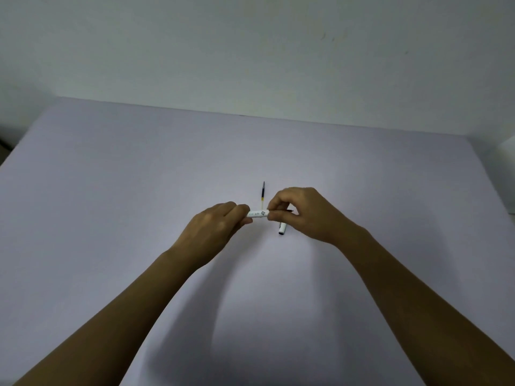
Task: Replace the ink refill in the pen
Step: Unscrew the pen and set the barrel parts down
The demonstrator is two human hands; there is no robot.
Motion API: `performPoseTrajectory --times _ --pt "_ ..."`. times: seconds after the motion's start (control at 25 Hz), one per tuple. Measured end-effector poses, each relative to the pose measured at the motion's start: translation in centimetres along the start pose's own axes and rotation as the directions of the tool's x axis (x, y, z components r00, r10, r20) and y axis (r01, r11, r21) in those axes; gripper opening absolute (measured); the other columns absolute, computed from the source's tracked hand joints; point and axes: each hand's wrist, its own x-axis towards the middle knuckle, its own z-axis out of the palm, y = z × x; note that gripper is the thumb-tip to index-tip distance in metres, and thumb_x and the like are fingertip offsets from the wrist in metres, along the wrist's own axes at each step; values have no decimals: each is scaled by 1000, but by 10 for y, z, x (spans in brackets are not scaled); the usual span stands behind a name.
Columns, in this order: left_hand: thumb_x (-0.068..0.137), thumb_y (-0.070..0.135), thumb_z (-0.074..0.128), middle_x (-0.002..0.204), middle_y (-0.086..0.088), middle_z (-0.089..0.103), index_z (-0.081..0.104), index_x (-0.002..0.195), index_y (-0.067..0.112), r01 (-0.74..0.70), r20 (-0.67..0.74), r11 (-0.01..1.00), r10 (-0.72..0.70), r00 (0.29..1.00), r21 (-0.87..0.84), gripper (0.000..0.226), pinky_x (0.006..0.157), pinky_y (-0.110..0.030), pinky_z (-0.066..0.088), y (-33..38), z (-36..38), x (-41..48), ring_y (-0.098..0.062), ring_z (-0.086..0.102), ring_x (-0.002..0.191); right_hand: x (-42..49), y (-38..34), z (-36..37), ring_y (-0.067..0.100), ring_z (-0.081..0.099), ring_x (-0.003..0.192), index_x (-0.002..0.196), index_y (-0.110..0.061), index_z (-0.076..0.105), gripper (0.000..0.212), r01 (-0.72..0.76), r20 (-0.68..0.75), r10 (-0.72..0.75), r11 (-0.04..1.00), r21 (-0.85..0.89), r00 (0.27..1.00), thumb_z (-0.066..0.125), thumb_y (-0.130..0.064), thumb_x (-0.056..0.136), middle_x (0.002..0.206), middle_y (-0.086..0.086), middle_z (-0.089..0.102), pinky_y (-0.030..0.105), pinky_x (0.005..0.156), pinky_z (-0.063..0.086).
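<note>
Plain indoor room: bare wall (250, 45), lilac table (111, 190).

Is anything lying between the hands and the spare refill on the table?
Nothing visible. The thin dark refill with a yellow band lies on bare lilac table just beyond the white pen barrel held by left hand and right hand.

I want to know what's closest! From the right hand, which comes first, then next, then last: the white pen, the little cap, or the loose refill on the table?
1. White pen: pinched in the right hand, toward the left hand.
2. Cap: on the table just under that hand.
3. Loose refill: lying farther back, behind the pen.
</note>
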Motion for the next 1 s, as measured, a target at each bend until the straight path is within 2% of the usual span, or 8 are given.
performPoseTrajectory --times 0.16,0.32,0.48,0.56,0.64,0.72,0.84,1.0 --pt "89 23 47 61 -13 54 61 88 -1 9 -36 1000 -8 999 20 27 37 -33 40 1 -1 -2 -27 45 47 -4 -2 -1 -2 60 82 95 -26 64 19 7 -27 -6 998 67 1000 70 -35 79 87 -11 65 20 65 53" --pt "89 22 48 60 -12 53 62 89 -1 1 -50 1000 -2 999 -1 27 38 -31 37 1 -1 -3 -26 43 47 -7 0 3 3 58 58 88 -21 71 31 -111 -14 113 990 88 994 47 -40 94 77 -6 71 12 50 40" --pt "90 24 47 62 -13 54 62 90 0 12 -59 996 -18 998 -90 29 42 -32 40 2 -1 -4 -27 44 50 -9 -3 1 5 60 77 85 -25 63 5 16 -35 -15 999 40 999 67 -26 83 84 -5 66 22 67 50" --pt "90 23 47 62 -13 53 62 90 -1 14 -69 995 -21 997 -98 28 43 -32 40 4 -1 -5 -28 45 50 -12 -6 0 5 61 81 91 -28 59 16 8 -51 -4 998 63 999 69 -35 80 92 -6 65 22 67 53" --pt "90 23 47 62 -13 53 62 91 -1 12 -70 995 -18 997 -96 28 43 -33 40 5 -2 -6 -28 45 51 -13 -7 1 11 64 83 96 -21 63 36 -90 -61 94 994 58 994 51 -53 84 95 -2 69 26 72 51" --pt "90 24 46 62 -13 53 61 91 -1 4 -68 995 -11 998 -96 29 43 -33 40 6 -2 -8 -28 44 51 -12 -6 0 16 66 75 93 -18 69 48 -185 -33 187 981 54 982 37 -54 92 88 2 74 31 69 51" --pt "90 25 46 62 -13 53 62 91 0 0 -81 997 -6 997 -83 30 42 -32 39 7 -4 -9 -27 43 50 -13 -11 -1 1 57 53 79 -23 70 32 -143 -10 144 987 68 989 46 -39 94 74 -6 71 13 50 40" --pt "91 26 44 63 -13 54 62 92 -1 -11 -101 997 2 995 -82 33 43 -31 38 6 -7 -11 -28 45 50 -15 -12 -1 3 58 82 87 -24 62 5 0 -46 4 996 91 999 64 -28 85 87 -5 65 19 75 48"
